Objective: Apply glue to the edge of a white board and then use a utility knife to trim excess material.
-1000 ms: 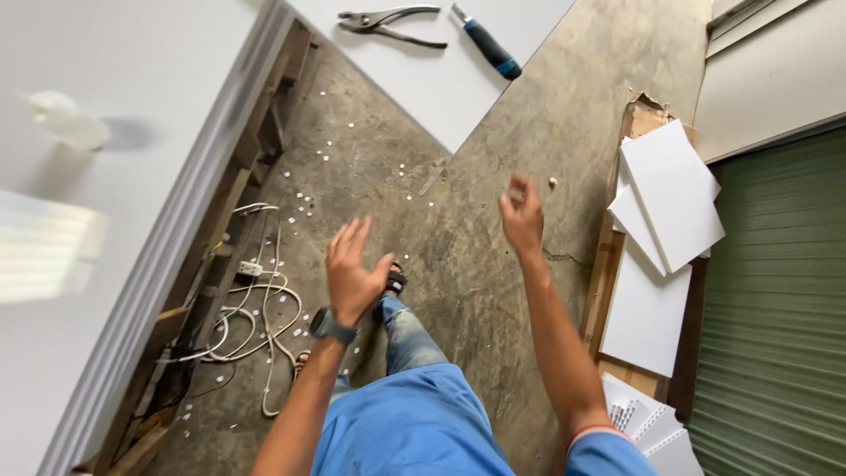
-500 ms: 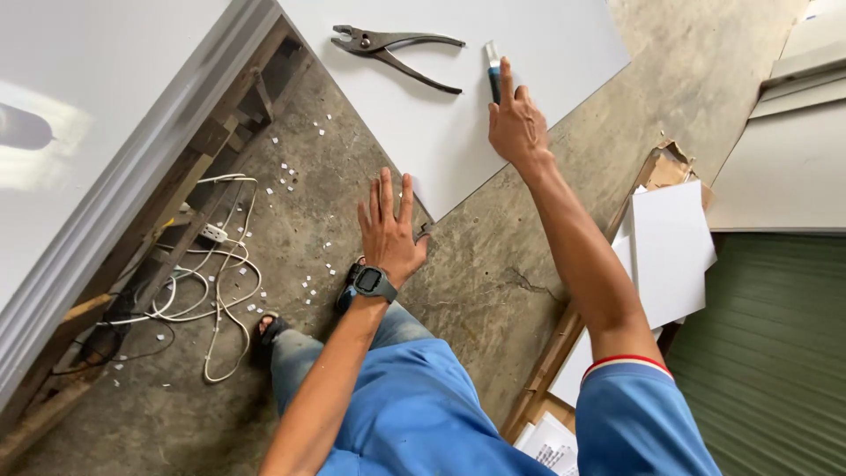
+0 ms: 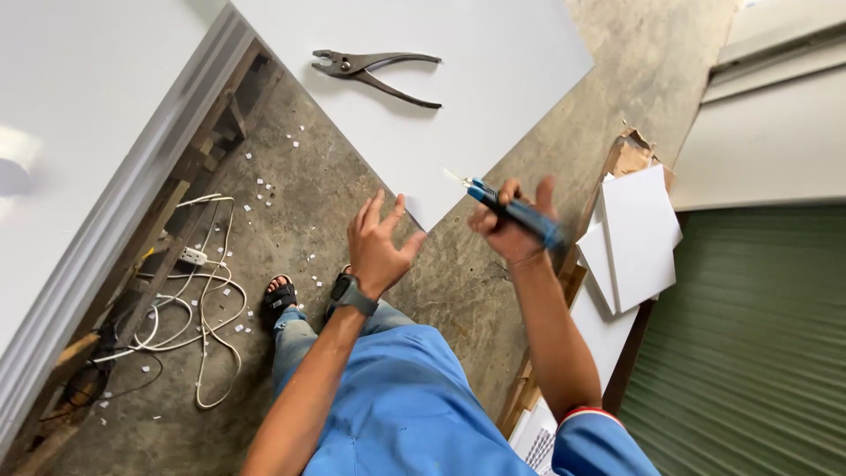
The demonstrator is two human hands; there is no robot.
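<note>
Here, blue utility knife (image 3: pixel 515 211) in right hand (image 3: pixel 508 231).

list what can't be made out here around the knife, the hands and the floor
- Knife, head view: the rear end blurs into the right hand; the fingers cover the middle of the grip.
- Left hand: its palm faces away, so that side is hidden.
- White bits on the floor: too small to identify.
- White panel: cut off by the top edge.
- Cable: its far end runs under the frame at left.
</note>
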